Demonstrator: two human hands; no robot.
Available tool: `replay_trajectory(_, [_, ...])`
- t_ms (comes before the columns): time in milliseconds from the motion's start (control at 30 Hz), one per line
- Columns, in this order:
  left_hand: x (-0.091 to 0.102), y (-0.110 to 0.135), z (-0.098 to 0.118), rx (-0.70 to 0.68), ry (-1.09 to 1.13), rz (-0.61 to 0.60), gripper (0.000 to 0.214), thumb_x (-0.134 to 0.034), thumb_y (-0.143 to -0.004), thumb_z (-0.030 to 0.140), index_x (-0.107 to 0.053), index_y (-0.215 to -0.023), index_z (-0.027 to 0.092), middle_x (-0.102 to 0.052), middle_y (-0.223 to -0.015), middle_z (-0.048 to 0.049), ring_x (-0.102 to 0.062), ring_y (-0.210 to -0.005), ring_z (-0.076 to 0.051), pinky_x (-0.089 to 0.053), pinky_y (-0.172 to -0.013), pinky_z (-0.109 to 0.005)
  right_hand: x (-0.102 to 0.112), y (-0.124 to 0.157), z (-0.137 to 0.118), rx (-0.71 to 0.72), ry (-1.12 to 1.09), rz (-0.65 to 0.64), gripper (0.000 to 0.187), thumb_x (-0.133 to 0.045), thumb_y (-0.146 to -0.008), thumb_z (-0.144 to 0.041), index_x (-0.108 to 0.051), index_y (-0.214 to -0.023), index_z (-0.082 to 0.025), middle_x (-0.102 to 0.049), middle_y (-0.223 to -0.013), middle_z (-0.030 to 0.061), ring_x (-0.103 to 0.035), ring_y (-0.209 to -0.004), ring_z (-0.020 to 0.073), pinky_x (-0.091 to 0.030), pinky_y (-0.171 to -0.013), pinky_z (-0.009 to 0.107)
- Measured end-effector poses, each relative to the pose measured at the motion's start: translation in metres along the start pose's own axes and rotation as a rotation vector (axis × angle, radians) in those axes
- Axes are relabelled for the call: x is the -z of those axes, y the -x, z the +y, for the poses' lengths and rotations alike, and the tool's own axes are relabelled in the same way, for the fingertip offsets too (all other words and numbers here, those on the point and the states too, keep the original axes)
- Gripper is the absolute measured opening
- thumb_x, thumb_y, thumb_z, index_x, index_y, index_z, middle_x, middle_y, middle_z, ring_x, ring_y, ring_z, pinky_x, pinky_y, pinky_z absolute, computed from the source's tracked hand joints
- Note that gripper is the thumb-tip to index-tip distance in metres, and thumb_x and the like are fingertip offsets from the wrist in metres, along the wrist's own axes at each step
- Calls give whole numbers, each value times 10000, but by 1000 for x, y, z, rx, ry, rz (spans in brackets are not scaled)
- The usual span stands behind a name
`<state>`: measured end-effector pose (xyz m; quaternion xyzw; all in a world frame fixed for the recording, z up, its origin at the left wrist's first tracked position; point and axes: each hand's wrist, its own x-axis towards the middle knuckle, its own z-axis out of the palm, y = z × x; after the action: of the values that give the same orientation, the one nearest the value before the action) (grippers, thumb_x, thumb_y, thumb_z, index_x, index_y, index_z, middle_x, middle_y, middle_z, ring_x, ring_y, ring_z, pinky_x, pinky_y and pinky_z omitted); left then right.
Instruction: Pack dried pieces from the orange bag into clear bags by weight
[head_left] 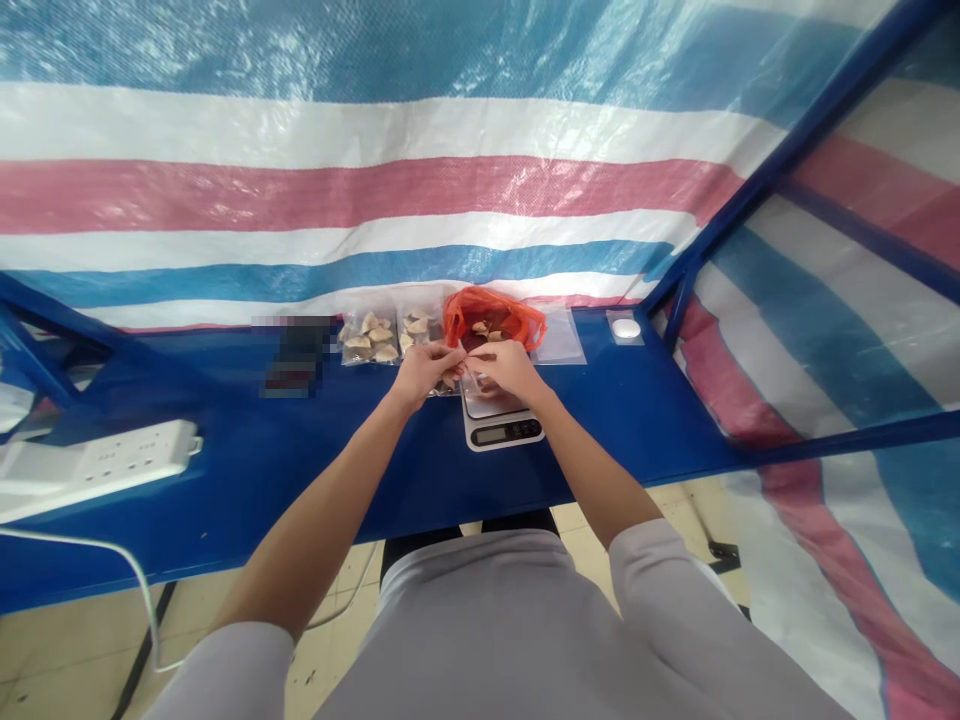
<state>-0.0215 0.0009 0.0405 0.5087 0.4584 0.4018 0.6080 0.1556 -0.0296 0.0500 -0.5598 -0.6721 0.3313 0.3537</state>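
Note:
My left hand [430,372] and my right hand [508,369] meet in front of me, fingertips pinched together on the top edge of a small clear plastic bag [474,384]. The bag's contents are mostly hidden by my hands. It is over a kitchen scale [501,408], whose display faces me; whether it rests on the plate I cannot tell. Just behind my fingers an orange plastic bag [529,320] lies open with pale brown, chip-like dried pieces inside. Left of it are two clear bags of similar pieces, one bag [370,342] farther left and another bag [418,325] beside it.
Flat clear bags [561,338] lie right of the orange bag. A small packet with a white round item [625,328] is farther right. A blurred dark object [296,355] and a white power strip [135,455] are on the blue table [300,460]. Striped sheeting [360,190] hangs behind.

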Motion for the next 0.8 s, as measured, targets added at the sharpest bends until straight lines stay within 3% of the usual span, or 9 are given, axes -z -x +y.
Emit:
replay_trajectory(333, [5, 2, 3, -14, -73, -19, 349, -864, -615, 436, -716, -657, 123, -672, -615, -30, -592, -533, -111, -503, -541, -235, -5, -4, 5, -23, 29, 49, 135, -676, -861, -282, -790, -818, -224, -771, -758, -5, -731, -706, 166, -542, -712, 240])
replay_trajectory(533, [9, 1, 5, -64, -213, -32, 332, -835, -638, 443, -693, -648, 143, -653, -604, -12, -595, -513, -120, -495, -537, -244, -8, -6, 11, -89, -89, 54, 140, -681, -847, -300, -785, -823, -210, -760, -747, 16, -729, -652, 183, -566, -642, 262])
replay_trajectory(800, [19, 8, 19, -124, -498, 68, 250, -788, -681, 393, -691, -646, 165, -677, -547, -15, -592, -497, -139, -432, -516, -232, 3, -9, 11, -28, -21, 123, 130, -666, -834, -246, -787, -797, -215, -766, -778, 38, -733, -815, 226, -587, -791, 323])
